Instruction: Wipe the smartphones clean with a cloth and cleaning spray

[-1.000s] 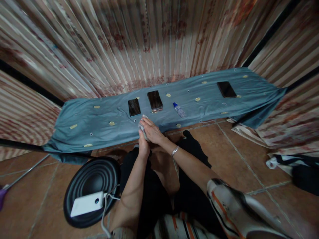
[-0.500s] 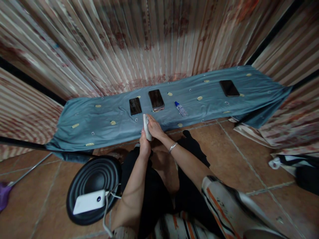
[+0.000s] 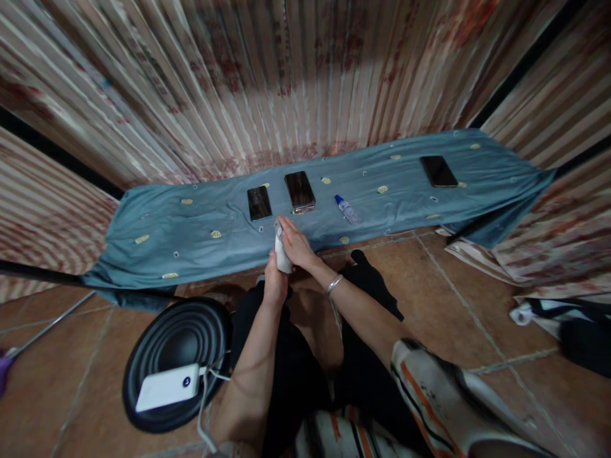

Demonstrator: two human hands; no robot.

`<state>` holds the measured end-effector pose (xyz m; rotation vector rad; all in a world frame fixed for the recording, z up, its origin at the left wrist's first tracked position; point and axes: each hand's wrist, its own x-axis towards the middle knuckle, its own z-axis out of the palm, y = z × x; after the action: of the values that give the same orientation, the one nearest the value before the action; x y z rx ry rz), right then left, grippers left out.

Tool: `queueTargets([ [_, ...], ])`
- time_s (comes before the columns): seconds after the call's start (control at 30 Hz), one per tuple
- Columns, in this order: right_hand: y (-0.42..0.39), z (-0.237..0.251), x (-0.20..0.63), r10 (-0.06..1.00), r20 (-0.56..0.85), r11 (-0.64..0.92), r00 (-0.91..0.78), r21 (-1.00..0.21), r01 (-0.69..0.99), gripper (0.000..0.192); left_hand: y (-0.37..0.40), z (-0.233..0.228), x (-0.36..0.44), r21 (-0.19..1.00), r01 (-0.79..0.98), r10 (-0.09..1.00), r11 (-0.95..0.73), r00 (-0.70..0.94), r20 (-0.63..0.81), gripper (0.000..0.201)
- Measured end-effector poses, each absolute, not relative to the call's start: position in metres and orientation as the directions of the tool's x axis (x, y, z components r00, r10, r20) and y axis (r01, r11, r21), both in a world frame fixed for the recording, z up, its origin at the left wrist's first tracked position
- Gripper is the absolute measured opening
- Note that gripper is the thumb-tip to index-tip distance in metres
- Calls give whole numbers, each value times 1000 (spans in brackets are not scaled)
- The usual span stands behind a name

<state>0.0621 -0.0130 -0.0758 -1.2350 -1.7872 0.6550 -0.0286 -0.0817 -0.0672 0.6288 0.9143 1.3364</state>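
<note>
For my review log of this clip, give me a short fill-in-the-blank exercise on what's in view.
1. Both hands hold a white object above the ____ cloth.
2. The number of dark phones lying on the cloth is ____.
3. The bracelet is on the ____ wrist.
4. The white power bank lies on a black ____ disc.

Missing words: blue; three; right; round

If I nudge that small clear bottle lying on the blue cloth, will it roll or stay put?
The small bottle lies on its side, so it would probably roll. The wrinkled blue cloth may slow it. It looks light, likely plastic.
</note>
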Motion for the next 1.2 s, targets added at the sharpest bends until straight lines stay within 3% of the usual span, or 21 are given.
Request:
queueTargets([
  [0.27, -16, -78, 60, 950, 268, 313, -161, -805, 504, 54, -85, -48, -30, 713, -665, 937, 221, -58, -344, 49],
  [0.57, -54, -84, 55, 903, 352, 430, -247, -743, 512, 54, -83, -35, -26, 617, -766, 905, 178, -119, -409, 48],
  [0.87, -81, -78, 53, 780, 499, 624, -376, -654, 428, 53, -80, -31, -28, 647, -742, 847, 175, -222, -484, 46],
  [1.2, -58, -64, 63, 833, 475, 552, -282, -684, 477, 54, -88, -38, -18, 685, -690, 922, 234, -66, -383, 47],
])
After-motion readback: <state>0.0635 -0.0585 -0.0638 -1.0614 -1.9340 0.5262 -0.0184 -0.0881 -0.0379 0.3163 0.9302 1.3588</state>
